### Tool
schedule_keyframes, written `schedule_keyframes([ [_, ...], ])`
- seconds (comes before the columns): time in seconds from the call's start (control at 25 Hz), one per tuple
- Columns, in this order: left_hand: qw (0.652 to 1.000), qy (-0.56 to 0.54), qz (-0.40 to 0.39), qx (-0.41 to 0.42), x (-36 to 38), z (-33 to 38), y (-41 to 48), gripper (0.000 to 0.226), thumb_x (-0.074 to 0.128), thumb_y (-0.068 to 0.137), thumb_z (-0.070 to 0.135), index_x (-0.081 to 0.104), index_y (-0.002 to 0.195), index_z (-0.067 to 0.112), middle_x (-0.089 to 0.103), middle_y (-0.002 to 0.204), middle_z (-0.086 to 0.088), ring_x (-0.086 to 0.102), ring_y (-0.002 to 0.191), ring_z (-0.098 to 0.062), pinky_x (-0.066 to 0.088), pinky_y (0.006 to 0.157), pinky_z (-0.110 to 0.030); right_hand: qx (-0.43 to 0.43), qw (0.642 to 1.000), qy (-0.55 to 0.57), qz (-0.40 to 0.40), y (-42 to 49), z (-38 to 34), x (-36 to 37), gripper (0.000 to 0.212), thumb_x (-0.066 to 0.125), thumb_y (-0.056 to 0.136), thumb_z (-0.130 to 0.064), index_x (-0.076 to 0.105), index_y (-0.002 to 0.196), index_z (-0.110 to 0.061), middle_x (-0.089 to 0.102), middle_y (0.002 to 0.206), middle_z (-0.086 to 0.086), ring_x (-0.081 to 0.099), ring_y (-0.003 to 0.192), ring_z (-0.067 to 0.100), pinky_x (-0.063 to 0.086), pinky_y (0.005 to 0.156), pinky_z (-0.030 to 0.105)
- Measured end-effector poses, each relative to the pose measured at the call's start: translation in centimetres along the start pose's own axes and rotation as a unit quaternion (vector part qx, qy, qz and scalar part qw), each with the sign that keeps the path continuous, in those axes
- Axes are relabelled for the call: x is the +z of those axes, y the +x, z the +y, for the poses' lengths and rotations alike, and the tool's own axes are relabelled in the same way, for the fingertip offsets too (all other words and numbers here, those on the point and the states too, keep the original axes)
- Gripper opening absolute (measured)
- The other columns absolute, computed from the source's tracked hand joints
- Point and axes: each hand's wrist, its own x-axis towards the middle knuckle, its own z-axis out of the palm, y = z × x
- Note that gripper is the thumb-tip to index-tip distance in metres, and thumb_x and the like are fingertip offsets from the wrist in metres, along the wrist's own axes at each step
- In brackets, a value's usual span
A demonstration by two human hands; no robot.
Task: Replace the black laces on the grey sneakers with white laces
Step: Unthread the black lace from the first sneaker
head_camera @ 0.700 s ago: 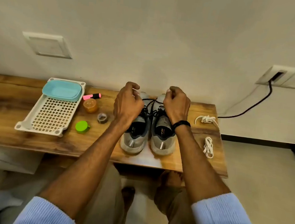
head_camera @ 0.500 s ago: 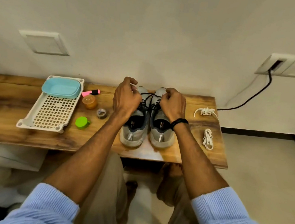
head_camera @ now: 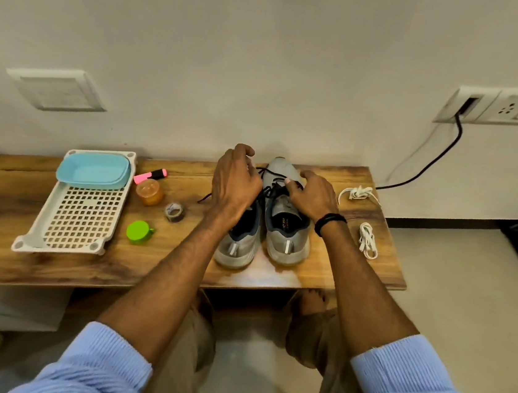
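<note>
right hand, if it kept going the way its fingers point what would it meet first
Most likely the black laces on the right-side grey sneaker, just left of the right hand; height above them is unclear.

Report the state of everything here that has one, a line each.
Sneakers, upright, side by side.
Black laces, loose, still threaded.
White laces, bundled, unused.
Left hand, fingers curled above the laces; grip hidden.
Right hand, resting on one sneaker, thumb on black laces.
Cable, plugged into wall socket.
</note>
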Motion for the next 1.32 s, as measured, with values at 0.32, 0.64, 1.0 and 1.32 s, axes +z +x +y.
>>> schedule_keyframes([
  [0.32,0.997,0.036,-0.065,0.026,1.5,0.2,0.4,0.032,0.05,0.09,0.015,0.061,0.12,0.013,0.066,0.112,-0.011,0.062,0.102,-0.028,0.052,0.084,-0.041,-0.008,0.999,-0.014,-0.04,-0.2,1.4,1.5,0.065,0.037,0.093,-0.068,0.064,0.102,-0.009,0.067,0.101,0.019,0.061,0.093,0.039,0.046,0.07,0.038],
  [0.64,0.996,-0.056,-0.073,0.019,0.3,2.5,0.1,0.024,0.054,0.093,0.012,0.068,0.111,0.016,0.071,0.107,0.0,0.065,0.096,-0.016,0.05,0.08,-0.027,-0.023,0.994,-0.026,-0.103,0.0,1.6,0.4,0.051,0.059,0.09,-0.057,0.067,0.114,-0.014,0.07,0.11,0.009,0.064,0.102,0.029,0.05,0.08,0.034],
  [1.0,0.969,0.049,-0.243,0.011,2.7,1.3,0.9,0.031,0.069,0.085,0.04,0.065,0.115,0.034,0.07,0.11,0.013,0.061,0.109,-0.013,0.03,0.093,-0.035,0.079,0.958,0.269,-0.052,1.8,1.8,-1.3,0.005,0.073,0.086,-0.019,0.069,0.083,-0.018,0.068,0.081,-0.001,0.062,0.076,0.013,0.053,0.073,0.033],
  [1.32,0.975,-0.037,-0.22,-0.014,2.5,0.7,0.8,0.029,0.076,0.083,0.027,0.069,0.11,0.034,0.065,0.089,0.018,0.063,0.097,-0.009,0.043,0.102,-0.042,0.183,0.851,0.486,-0.073,1.5,0.8,-2.8,0.028,0.061,0.083,-0.008,0.065,0.111,-0.012,0.061,0.073,-0.003,0.059,0.067,0.014,0.047,0.065,0.028],
])
